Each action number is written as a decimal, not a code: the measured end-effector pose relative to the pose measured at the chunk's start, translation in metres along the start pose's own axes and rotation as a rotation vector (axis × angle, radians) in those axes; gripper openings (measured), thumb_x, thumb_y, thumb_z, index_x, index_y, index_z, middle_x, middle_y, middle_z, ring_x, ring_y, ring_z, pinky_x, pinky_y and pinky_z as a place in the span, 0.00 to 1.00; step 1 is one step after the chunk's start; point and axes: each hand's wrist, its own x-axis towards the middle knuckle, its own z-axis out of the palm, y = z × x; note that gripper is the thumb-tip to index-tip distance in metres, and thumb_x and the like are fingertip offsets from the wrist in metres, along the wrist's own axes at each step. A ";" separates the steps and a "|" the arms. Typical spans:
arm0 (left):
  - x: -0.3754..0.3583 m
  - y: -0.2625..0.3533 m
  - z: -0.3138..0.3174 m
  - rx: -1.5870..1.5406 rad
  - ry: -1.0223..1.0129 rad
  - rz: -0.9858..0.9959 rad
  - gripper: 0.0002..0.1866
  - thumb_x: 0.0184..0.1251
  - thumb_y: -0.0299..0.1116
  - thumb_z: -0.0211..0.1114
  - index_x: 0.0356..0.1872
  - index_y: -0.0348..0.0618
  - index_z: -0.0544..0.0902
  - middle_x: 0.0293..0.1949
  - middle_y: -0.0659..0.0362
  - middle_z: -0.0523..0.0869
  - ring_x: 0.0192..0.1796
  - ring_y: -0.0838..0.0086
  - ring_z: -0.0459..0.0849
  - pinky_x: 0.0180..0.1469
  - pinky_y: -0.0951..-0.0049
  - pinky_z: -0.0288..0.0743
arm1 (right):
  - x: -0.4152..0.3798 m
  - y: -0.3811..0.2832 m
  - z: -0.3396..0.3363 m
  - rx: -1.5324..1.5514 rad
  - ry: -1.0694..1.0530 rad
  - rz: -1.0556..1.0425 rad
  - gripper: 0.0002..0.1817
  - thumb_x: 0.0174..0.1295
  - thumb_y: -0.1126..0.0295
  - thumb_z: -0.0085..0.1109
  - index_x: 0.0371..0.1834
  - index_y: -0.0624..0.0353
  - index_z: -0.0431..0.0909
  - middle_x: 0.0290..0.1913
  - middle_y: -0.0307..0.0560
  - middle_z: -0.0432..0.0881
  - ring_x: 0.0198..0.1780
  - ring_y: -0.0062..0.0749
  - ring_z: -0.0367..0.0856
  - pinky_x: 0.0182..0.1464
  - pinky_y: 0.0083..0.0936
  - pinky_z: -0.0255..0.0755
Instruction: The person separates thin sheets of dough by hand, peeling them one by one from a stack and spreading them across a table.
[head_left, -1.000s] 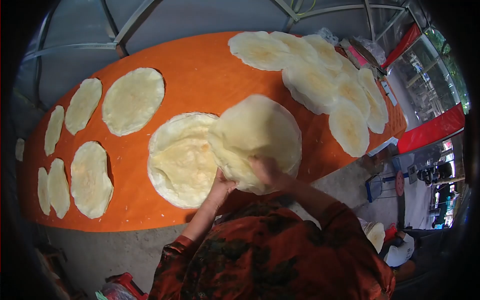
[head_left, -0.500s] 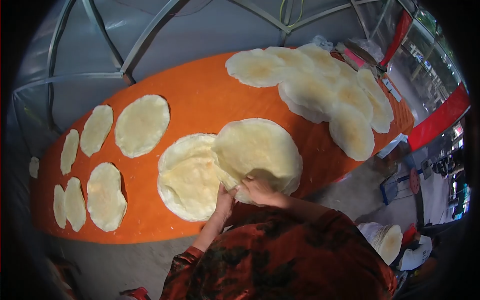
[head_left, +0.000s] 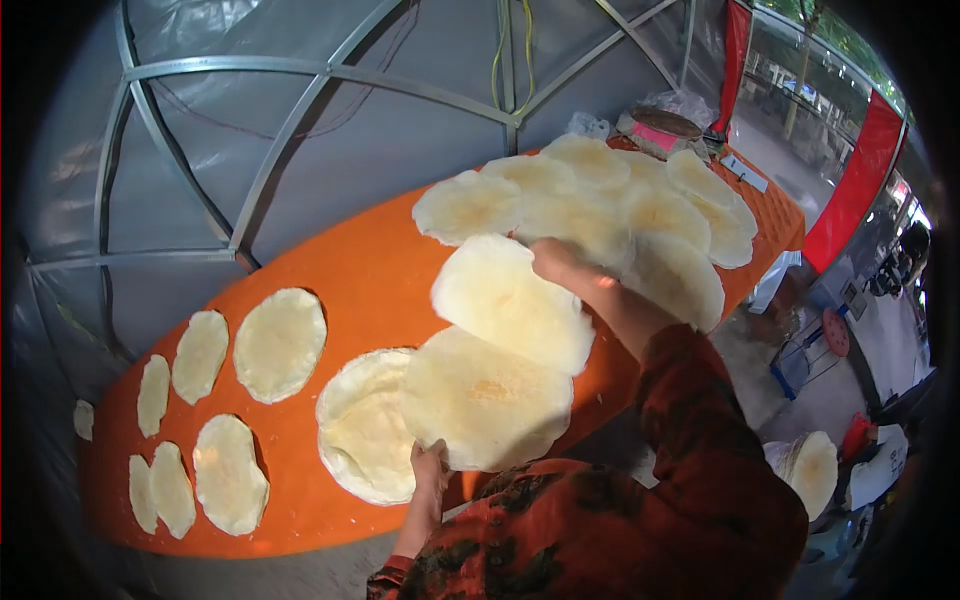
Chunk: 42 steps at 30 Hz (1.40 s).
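Note:
Thin, pale round flatbreads lie on an orange-covered table. My right hand (head_left: 560, 264) reaches forward, fingers closed on the upper right edge of one flatbread (head_left: 508, 298). That sheet's lower part meets a second flatbread (head_left: 487, 400) with a browned patch in its middle. At this second sheet's lower left edge is my left hand (head_left: 430, 466), its fingers closed at the rim. Partly beneath, to the left, sits a thicker-edged round of flatbreads (head_left: 362, 430) with a wrinkled top. My right fingertips are partly hidden.
Overlapping flatbreads (head_left: 580, 215) cover the far right of the orange tabletop (head_left: 370, 270). Several smaller, separate flatbreads (head_left: 280, 345) lie at the left. Metal frame bars (head_left: 290, 140) stand behind the table. To the right are a red-topped stool (head_left: 834, 332) and another flatbread stack (head_left: 812, 475).
My right hand has moved forward from the near edge, with a flatbread in it. My left hand stays by the near rim. The view has tilted up.

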 end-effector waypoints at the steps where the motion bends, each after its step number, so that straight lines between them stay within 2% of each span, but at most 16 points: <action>1: -0.001 -0.001 -0.001 -0.027 -0.008 0.002 0.16 0.62 0.19 0.58 0.50 0.45 0.74 0.34 0.58 0.83 0.30 0.71 0.82 0.26 0.68 0.78 | 0.000 -0.008 -0.009 -0.040 -0.006 -0.053 0.10 0.54 0.73 0.57 0.36 0.59 0.86 0.40 0.58 0.85 0.45 0.52 0.85 0.46 0.44 0.76; 5: -0.004 -0.008 0.005 -0.115 -0.096 0.036 0.20 0.62 0.18 0.58 0.57 0.38 0.71 0.46 0.53 0.83 0.44 0.65 0.84 0.44 0.63 0.81 | -0.040 -0.074 -0.034 -0.155 -0.114 -0.278 0.09 0.52 0.74 0.56 0.33 0.60 0.85 0.37 0.57 0.85 0.41 0.52 0.84 0.43 0.46 0.76; 6: -0.004 -0.012 0.005 -0.072 -0.120 0.120 0.23 0.62 0.18 0.59 0.59 0.32 0.69 0.53 0.50 0.81 0.52 0.62 0.82 0.55 0.63 0.77 | -0.019 -0.064 0.040 -0.007 0.018 -0.396 0.09 0.51 0.75 0.55 0.31 0.62 0.84 0.34 0.57 0.84 0.39 0.53 0.84 0.41 0.48 0.75; 8: -0.023 -0.007 0.018 -0.046 -0.131 0.080 0.23 0.62 0.18 0.60 0.59 0.31 0.69 0.52 0.50 0.81 0.51 0.62 0.82 0.54 0.63 0.78 | -0.061 -0.111 0.015 -0.196 -0.298 -0.475 0.13 0.50 0.76 0.53 0.38 0.61 0.83 0.42 0.61 0.83 0.47 0.57 0.82 0.48 0.47 0.74; 10: -0.023 -0.011 0.016 -0.024 -0.155 0.034 0.23 0.61 0.17 0.58 0.59 0.32 0.69 0.52 0.48 0.81 0.51 0.61 0.83 0.50 0.62 0.80 | -0.072 -0.125 0.036 -0.203 -0.363 -0.537 0.12 0.50 0.76 0.52 0.36 0.59 0.84 0.40 0.59 0.84 0.44 0.55 0.83 0.46 0.47 0.74; 13: -0.041 0.000 0.026 0.048 -0.118 -0.003 0.24 0.62 0.20 0.57 0.61 0.37 0.67 0.52 0.48 0.82 0.49 0.58 0.83 0.46 0.55 0.81 | -0.031 -0.119 0.076 0.226 -0.246 -0.469 0.12 0.51 0.75 0.52 0.35 0.58 0.84 0.38 0.58 0.85 0.42 0.55 0.83 0.45 0.47 0.75; 15: -0.038 -0.004 0.022 0.013 -0.144 -0.026 0.26 0.60 0.21 0.58 0.62 0.38 0.66 0.53 0.46 0.81 0.51 0.57 0.83 0.45 0.56 0.83 | -0.013 -0.120 0.017 0.264 -0.211 -0.343 0.10 0.53 0.72 0.53 0.34 0.59 0.84 0.37 0.59 0.84 0.40 0.54 0.83 0.43 0.45 0.75; 19: -0.057 0.001 0.033 -0.083 -0.248 0.000 0.27 0.60 0.23 0.59 0.63 0.40 0.65 0.56 0.44 0.79 0.54 0.55 0.82 0.47 0.54 0.85 | 0.080 -0.062 -0.012 0.742 -0.046 -0.207 0.16 0.50 0.71 0.63 0.42 0.63 0.83 0.34 0.47 0.86 0.36 0.33 0.83 0.43 0.34 0.76; 24: -0.059 -0.002 0.032 -0.196 -0.412 0.006 0.29 0.63 0.28 0.61 0.66 0.41 0.64 0.63 0.48 0.74 0.62 0.55 0.76 0.56 0.51 0.80 | 0.125 0.055 -0.030 1.053 0.132 0.076 0.18 0.53 0.66 0.65 0.43 0.68 0.80 0.35 0.50 0.85 0.35 0.36 0.85 0.39 0.34 0.78; 25: -0.064 0.002 0.038 -0.215 -0.406 0.010 0.29 0.64 0.28 0.61 0.66 0.42 0.64 0.63 0.48 0.74 0.62 0.55 0.76 0.57 0.51 0.80 | 0.120 0.077 -0.028 0.993 0.188 0.175 0.23 0.54 0.62 0.66 0.47 0.70 0.79 0.39 0.56 0.85 0.38 0.43 0.85 0.43 0.36 0.78; 27: -0.069 0.005 0.044 -0.253 -0.404 0.011 0.28 0.65 0.27 0.61 0.66 0.44 0.65 0.63 0.50 0.74 0.62 0.55 0.76 0.58 0.51 0.80 | 0.084 0.099 -0.010 0.255 0.462 0.354 0.25 0.56 0.60 0.66 0.49 0.70 0.77 0.44 0.61 0.84 0.43 0.49 0.83 0.47 0.39 0.77; 29: -0.062 0.005 0.046 -0.278 -0.425 0.007 0.27 0.66 0.27 0.60 0.66 0.46 0.65 0.62 0.51 0.74 0.62 0.56 0.77 0.58 0.51 0.79 | 0.047 0.109 0.039 0.201 0.500 0.217 0.22 0.59 0.62 0.63 0.49 0.69 0.77 0.44 0.62 0.83 0.45 0.54 0.81 0.50 0.43 0.75; 30: -0.059 0.003 0.046 -0.325 -0.448 -0.002 0.26 0.67 0.24 0.59 0.65 0.47 0.66 0.62 0.51 0.75 0.61 0.56 0.77 0.58 0.51 0.80 | 0.046 0.130 0.109 0.183 0.491 0.005 0.25 0.57 0.55 0.66 0.51 0.62 0.76 0.44 0.56 0.83 0.49 0.51 0.81 0.50 0.43 0.75; 35: -0.056 0.011 0.066 -0.178 -0.408 -0.004 0.26 0.66 0.26 0.60 0.65 0.44 0.66 0.59 0.53 0.77 0.59 0.60 0.79 0.58 0.54 0.80 | -0.164 -0.023 0.131 0.829 -0.614 -0.382 0.44 0.60 0.44 0.63 0.69 0.67 0.62 0.63 0.62 0.73 0.68 0.47 0.67 0.66 0.36 0.63; 39: -0.040 0.003 0.065 -0.070 -0.286 -0.004 0.20 0.64 0.22 0.59 0.58 0.44 0.72 0.49 0.58 0.83 0.49 0.66 0.83 0.50 0.61 0.82 | -0.208 -0.079 0.149 0.633 -0.464 -0.331 0.34 0.58 0.54 0.64 0.63 0.66 0.68 0.55 0.65 0.78 0.56 0.50 0.78 0.55 0.38 0.72; 42: -0.034 0.001 0.069 -0.070 -0.148 -0.012 0.08 0.64 0.22 0.59 0.42 0.45 0.78 0.31 0.62 0.83 0.32 0.77 0.81 0.35 0.77 0.76 | -0.203 -0.090 0.158 0.511 -0.394 -0.147 0.26 0.56 0.61 0.65 0.54 0.65 0.75 0.45 0.64 0.82 0.45 0.49 0.83 0.48 0.40 0.75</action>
